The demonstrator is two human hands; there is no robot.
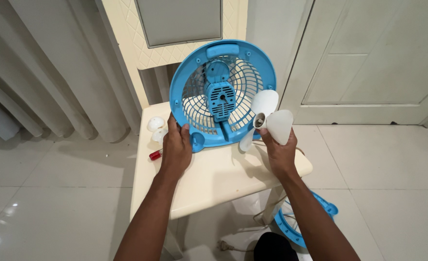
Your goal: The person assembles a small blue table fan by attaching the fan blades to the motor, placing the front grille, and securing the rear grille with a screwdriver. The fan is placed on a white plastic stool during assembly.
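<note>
A round blue fan housing (222, 94) with a grille and central motor block stands upright on a cream plastic table (214, 176). My left hand (176, 147) grips its lower left rim. My right hand (279, 150) holds a white three-bladed fan propeller (267, 118) just to the right of the housing, its hub facing the motor. Near my left hand a red-handled screwdriver (155, 154) lies on the table beside two small white round parts (156, 126).
A second blue grille (303, 224) lies on the tiled floor under the table's right side, with a white cord and plug (223, 245) nearby. White door panels stand at right, curtains at left, a cream cabinet behind.
</note>
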